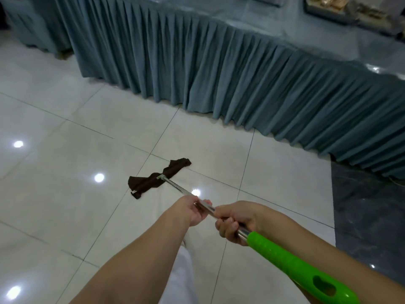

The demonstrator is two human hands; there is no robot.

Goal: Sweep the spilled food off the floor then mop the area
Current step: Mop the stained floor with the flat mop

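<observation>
1. The left hand (195,210) curls round the steel shaft of the mop (178,188), fingers wrapped under it and thumb on top.
2. The right hand (235,221) grips the same shaft just behind the left, its fingers closed tight where the metal meets the green plastic handle (291,265).
3. The two hands lie close together on the shaft, not quite touching.
4. One mop is in view; its dark brown cloth head (157,178) lies flat and crumpled on the floor (65,150), across a grout line, well apart from the table skirt.
5. The green handle has one oval hanging hole near its end, at the lower right corner of the view.
6. The floor is glossy pale tile with several bright light reflections; a darker marbled strip runs along its right edge.
7. One long table (274,38), draped in a pleated blue-grey skirt (219,69), stands along the far side; trays on its far right corner are too blurred to identify.
</observation>
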